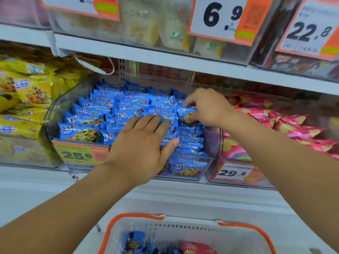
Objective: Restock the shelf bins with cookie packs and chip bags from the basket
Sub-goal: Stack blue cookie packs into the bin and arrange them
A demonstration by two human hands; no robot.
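A clear shelf bin in the middle is heaped with several blue cookie packs. My left hand lies flat with straight fingers on the packs at the bin's front. My right hand pinches one blue cookie pack at the heap's right side. Below, a white basket with an orange rim holds a few blue packs and a red bag.
To the left a bin holds yellow cookie packs; to the right a bin holds pink chip bags. Price tags hang on the bin fronts. An upper shelf with more bins runs close above.
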